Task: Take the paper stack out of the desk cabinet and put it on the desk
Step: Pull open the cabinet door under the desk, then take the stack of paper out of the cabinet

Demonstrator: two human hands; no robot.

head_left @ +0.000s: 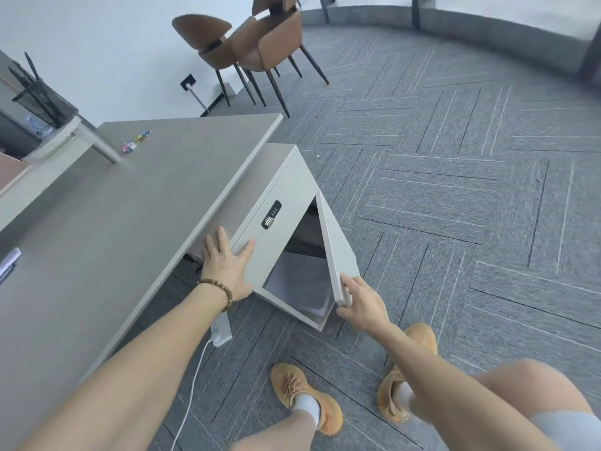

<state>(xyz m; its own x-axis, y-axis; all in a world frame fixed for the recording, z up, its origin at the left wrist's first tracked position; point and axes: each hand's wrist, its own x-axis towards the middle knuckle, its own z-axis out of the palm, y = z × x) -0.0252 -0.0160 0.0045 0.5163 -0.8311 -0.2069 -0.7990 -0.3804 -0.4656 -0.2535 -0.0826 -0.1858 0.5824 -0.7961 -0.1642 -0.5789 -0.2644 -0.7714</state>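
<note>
Paper stack (pixel 300 284), flat pale sheets, lies in grey cabinet (pixel 279 190) w/ door (pixel 335 245) ajar. Left grip (pixel 226 265) spread flat on cabinet front; right grip (pixel 359 301) pinching door edge. Smooth grey table (pixel 113 206), striped carpet (pixel 455 190).

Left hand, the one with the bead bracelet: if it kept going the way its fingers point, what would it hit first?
The left hand lies flat on the cabinet front, fingers pointing up toward the desk edge. Going on, it would probably meet the desktop's underside; depth is unclear.
</note>
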